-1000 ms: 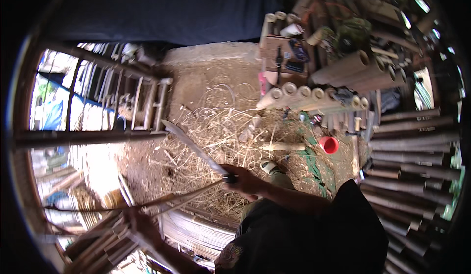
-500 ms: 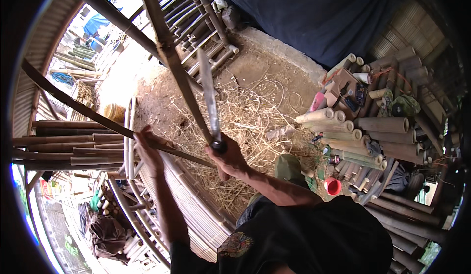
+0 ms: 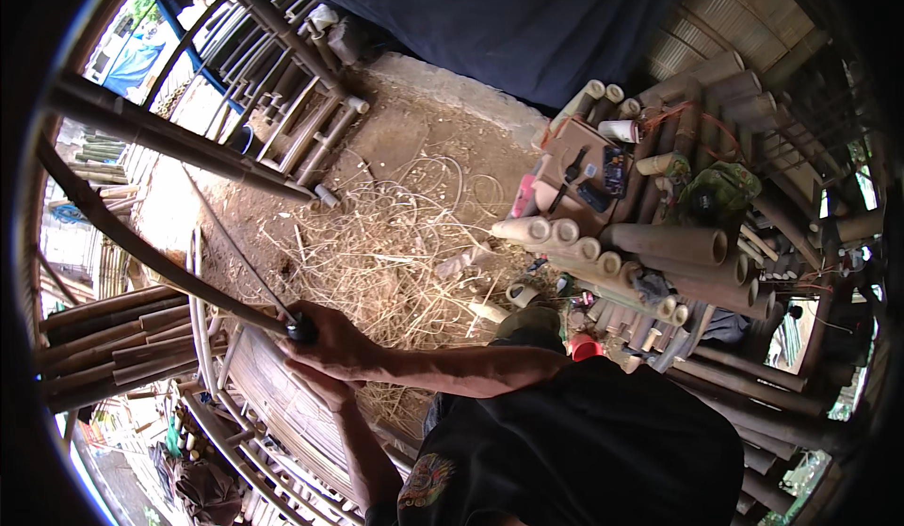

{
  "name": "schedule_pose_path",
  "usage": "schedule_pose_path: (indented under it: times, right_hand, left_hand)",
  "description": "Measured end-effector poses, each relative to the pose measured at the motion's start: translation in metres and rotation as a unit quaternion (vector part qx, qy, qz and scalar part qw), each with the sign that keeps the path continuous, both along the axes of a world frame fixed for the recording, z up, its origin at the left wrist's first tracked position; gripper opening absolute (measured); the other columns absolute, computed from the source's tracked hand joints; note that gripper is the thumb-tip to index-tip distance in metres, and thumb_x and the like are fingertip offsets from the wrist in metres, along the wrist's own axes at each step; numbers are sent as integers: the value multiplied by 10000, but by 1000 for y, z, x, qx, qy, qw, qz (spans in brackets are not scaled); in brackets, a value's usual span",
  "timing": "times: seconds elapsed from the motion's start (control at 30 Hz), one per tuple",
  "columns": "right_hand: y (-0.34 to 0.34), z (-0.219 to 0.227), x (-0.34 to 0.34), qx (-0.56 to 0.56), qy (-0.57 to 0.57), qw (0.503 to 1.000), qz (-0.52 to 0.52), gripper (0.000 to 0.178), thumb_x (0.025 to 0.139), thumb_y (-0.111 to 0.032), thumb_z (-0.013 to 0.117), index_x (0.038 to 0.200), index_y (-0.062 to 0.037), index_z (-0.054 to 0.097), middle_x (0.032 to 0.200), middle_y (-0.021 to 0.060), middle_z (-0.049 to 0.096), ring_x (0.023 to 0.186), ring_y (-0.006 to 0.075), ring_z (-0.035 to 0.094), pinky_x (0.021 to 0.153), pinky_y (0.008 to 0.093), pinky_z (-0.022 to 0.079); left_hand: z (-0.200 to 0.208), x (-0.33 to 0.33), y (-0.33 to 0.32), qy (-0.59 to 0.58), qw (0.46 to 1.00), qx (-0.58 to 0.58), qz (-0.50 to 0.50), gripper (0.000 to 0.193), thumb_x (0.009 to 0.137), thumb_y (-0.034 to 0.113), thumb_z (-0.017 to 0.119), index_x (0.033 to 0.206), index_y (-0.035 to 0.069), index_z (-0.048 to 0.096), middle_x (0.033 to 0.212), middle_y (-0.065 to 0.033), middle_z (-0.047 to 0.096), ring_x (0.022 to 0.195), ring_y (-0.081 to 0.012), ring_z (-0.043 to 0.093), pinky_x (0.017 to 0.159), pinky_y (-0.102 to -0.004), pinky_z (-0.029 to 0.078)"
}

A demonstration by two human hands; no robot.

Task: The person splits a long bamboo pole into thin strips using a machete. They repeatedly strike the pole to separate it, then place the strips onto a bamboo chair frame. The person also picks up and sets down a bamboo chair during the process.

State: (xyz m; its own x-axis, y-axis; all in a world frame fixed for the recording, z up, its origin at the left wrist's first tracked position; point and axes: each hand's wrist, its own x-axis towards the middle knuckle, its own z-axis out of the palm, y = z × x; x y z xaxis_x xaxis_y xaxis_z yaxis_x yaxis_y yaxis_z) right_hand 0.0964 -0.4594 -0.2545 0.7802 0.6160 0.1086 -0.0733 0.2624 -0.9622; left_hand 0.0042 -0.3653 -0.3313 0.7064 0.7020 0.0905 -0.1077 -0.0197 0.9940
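Observation:
My right hand (image 3: pixel 334 339) is closed round the dark handle of a long knife (image 3: pixel 235 243), whose thin-looking blade slants toward the upper left. A long, curved bamboo strip (image 3: pixel 155 258) runs from the far left down to my hands, its near end hidden by them. Just below my right hand, my left hand (image 3: pixel 322 385) is closed on the strip's near end, its fingers partly covered. The blade's base lies close to the strip; whether they touch cannot be told.
Pale shavings (image 3: pixel 377 272) cover the ground ahead. Stacked bamboo poles (image 3: pixel 664 242) stand at right, with a cardboard piece (image 3: pixel 574 154) and small tools on them. A red bucket (image 3: pixel 586 347) sits near my leg. A bamboo rack (image 3: pixel 315 145) stands far left, and slats (image 3: pixel 282 385) lie below my hands.
My right hand and the knife have moved left and down, the blade tilting further left. My left hand has shifted back along the strip, below the right hand. The view has turned.

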Motion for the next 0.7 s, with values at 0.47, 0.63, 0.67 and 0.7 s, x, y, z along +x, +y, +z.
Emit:
schedule_pose_path:
  times: [0.47, 0.63, 0.67, 0.7]
  right_hand:
    - [-285, -141, 125, -406, 27, 911, 63, 374, 883, -313, 567, 1046, 23, 559, 767, 175, 647, 670, 322, 648, 638, 428, 521]
    - [-309, -215, 104, -508, 73, 853, 94, 412, 876, -331, 545, 1053, 40, 560, 866, 261, 634, 855, 353, 656, 683, 464, 520]
    - [-313, -227, 104, -522, 91, 840, 117, 417, 876, -338, 543, 1041, 44, 564, 880, 266, 633, 869, 348, 655, 682, 465, 522]
    - [-317, -233, 102, -509, -201, 810, 209, 442, 888, -380, 530, 979, 49, 582, 824, 254, 618, 786, 367, 650, 651, 460, 521]
  left_hand:
    - [18, 18, -134, 196, 967, 161, 6, 549, 1019, 442, 344, 1022, -38, 609, 656, -55, 594, 561, -127, 576, 568, -269, 472]
    - [45, 15, -173, 289, 950, 104, -50, 483, 1030, 375, 347, 1179, -38, 547, 645, -59, 600, 389, -73, 445, 365, -212, 329]
    - [51, 22, -186, 296, 951, 76, -47, 469, 1031, 360, 350, 1200, -38, 533, 652, -65, 609, 386, -72, 451, 364, -210, 336]
    - [55, 24, -192, 306, 950, 48, -44, 458, 1031, 345, 353, 1221, -38, 518, 660, -71, 618, 384, -71, 458, 364, -208, 343]
